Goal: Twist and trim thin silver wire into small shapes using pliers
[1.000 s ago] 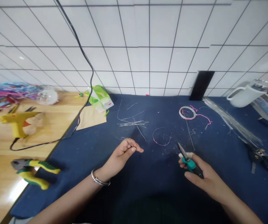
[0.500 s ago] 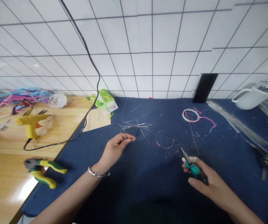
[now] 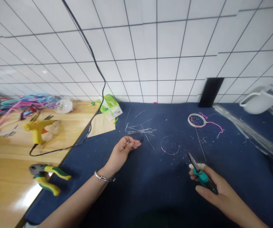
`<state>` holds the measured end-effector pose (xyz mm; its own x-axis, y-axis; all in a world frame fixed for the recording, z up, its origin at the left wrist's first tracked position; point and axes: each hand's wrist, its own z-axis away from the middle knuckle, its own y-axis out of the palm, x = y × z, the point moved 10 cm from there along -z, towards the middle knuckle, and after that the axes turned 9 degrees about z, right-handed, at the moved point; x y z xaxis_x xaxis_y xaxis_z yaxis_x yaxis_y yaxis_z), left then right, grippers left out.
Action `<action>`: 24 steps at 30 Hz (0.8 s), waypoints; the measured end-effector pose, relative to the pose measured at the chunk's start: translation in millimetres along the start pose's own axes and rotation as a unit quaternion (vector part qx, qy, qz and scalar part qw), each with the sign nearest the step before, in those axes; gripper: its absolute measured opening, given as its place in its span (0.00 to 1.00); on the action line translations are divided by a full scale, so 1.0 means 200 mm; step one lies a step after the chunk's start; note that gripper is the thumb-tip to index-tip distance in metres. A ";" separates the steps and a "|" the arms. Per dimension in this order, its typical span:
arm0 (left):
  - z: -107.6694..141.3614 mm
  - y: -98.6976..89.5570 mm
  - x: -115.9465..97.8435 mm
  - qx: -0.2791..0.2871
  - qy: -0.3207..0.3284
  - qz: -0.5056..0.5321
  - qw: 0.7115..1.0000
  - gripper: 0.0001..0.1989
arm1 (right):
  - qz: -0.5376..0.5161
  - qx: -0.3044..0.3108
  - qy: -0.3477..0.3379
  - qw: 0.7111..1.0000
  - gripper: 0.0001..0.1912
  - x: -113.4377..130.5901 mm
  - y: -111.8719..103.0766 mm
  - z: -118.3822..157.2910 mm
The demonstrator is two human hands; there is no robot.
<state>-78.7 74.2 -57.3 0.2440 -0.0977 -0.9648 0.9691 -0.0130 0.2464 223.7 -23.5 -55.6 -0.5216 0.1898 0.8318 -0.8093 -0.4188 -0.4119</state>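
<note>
My left hand (image 3: 124, 147) hovers over the dark blue mat with thumb and fingertips pinched together; whatever is between them is too small to make out. Just beyond it lies a small heap of thin wires (image 3: 141, 130). My right hand (image 3: 210, 185) grips needle-nose pliers (image 3: 201, 175) with teal and black handles, the jaws pointing up and left. Between the hands, a curved wire (image 3: 171, 154) carrying several pink beads rests on the mat. Farther back on the right sits a white ring (image 3: 196, 120) with pink beads inside it and a pink strand trailing off.
On the wooden surface at left are a yellow glue gun (image 3: 38, 129) with its black cord (image 3: 89, 47) and combination pliers (image 3: 48, 177). A bundle of straight wires (image 3: 243, 123), a black block (image 3: 211, 91) and a white jug (image 3: 257, 103) stand or lie at right.
The whole view has shifted slightly, so everything sits a little lower and farther right. Both hands keep nearly the same pose, the right still gripping the pliers.
</note>
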 end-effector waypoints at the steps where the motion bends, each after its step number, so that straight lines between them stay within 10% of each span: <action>1: 0.01 0.04 -0.01 0.011 -0.016 0.026 0.999 0.07 | -0.008 -0.004 -0.001 1.000 0.22 0.02 -0.01 0.00; 13: 0.28 0.90 0.06 0.256 -0.252 0.260 0.896 0.06 | -0.067 -0.180 -0.156 0.969 0.11 0.44 -0.17 -0.10; 24: 0.47 1.13 0.13 0.459 -0.354 0.299 0.758 0.11 | -0.159 -0.083 -0.260 0.949 0.13 0.51 -0.13 -0.08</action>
<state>142.6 -25.5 -18.6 0.2345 -0.8645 -0.4445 0.1806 -0.4105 0.8938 187.2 21.1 33.0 -0.0755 -0.1991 0.9771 -0.9575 -0.2591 -0.1268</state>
